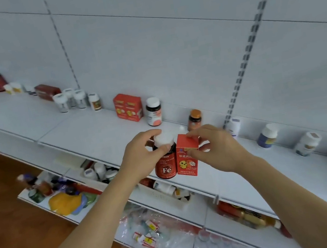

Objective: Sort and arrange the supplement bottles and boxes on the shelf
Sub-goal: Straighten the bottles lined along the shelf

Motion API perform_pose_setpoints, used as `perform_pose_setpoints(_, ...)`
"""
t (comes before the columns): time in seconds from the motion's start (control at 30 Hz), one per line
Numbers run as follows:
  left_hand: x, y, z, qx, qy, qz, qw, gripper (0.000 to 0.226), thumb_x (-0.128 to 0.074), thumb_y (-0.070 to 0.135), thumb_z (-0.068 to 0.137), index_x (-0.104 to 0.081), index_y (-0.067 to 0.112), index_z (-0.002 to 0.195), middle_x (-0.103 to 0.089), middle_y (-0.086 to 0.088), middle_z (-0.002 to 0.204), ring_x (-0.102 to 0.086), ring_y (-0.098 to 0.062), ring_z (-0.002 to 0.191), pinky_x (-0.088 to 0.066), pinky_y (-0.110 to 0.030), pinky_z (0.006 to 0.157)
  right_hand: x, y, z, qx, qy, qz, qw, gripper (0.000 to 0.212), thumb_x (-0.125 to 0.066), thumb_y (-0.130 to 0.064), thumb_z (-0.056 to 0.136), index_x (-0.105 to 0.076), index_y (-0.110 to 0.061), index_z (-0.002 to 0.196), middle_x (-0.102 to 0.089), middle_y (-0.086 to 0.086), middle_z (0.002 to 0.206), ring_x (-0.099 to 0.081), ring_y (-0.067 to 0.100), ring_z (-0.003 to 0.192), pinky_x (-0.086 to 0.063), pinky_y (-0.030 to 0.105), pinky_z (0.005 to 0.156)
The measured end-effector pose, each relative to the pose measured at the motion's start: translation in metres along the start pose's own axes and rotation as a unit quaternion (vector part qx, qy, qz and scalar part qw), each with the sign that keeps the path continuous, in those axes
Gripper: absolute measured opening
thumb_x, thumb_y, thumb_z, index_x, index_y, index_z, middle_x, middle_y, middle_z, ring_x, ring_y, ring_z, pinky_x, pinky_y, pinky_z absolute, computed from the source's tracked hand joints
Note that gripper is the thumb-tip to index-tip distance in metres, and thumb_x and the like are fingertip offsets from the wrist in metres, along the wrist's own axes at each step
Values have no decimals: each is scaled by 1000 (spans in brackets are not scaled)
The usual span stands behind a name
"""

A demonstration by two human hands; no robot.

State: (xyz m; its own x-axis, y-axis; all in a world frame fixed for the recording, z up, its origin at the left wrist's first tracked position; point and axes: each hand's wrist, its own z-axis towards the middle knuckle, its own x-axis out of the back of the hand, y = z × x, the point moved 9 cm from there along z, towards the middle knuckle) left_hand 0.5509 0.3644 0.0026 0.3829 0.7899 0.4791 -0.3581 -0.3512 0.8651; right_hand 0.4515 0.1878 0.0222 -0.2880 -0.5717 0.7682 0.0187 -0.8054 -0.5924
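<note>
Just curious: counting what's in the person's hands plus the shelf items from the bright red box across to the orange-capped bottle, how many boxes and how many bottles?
Boxes: 2, the chick-printed box in the right hand and the bright red box on the shelf.
Bottles: 3, the Fe bottle in the left hand, the white-capped bottle, the orange-capped bottle.
Total: 5.

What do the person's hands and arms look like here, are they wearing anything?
Both are bare: the left hand and right hand show no gloves, rings, watch or bracelets, and both forearms are uncovered as far as the picture's lower edge, with no sleeve in sight.
</note>
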Motion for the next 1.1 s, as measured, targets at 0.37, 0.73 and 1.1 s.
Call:
perform_pose_setpoints(0.37, 118, -74, 81, 42, 61, 61, 995, 45, -78, 34, 81, -62, 34, 122, -59, 18, 120, -59, 2, 101, -46, -22, 88, -86, -41, 159, 65, -7, -23, 998, 48, -74, -42, 83, -63, -25, 126, -63, -8, 119, -62, 11, 100, -52, 31, 90)
perform_pose_setpoints(0.73, 184, -129, 162, 34, 63, 62, 996, 45, -79, 31, 80, -63, 33, 122, -61, 19, 118, -58, 9, 98, -39, -7, 77, -153, -41, 265, 38, 9, -61, 997, 49, -73, -36, 86, -61, -19, 130, -61, -1, 123, -62, 17, 94, -52, 35, 89)
perform_pose_setpoints(1.1, 223, -172, 233, -39, -49, 30, 998, 41, -78, 31, 79, -63, 36, 117, -62, 18, 116, -58, 9, 98, -45, -18, 87, -208, -47, 301, -78, 65, -144, 984, 46, -70, -27, 89, -59, -13, 132, -57, 5, 130, -62, 27, 103, -53, 39, 84)
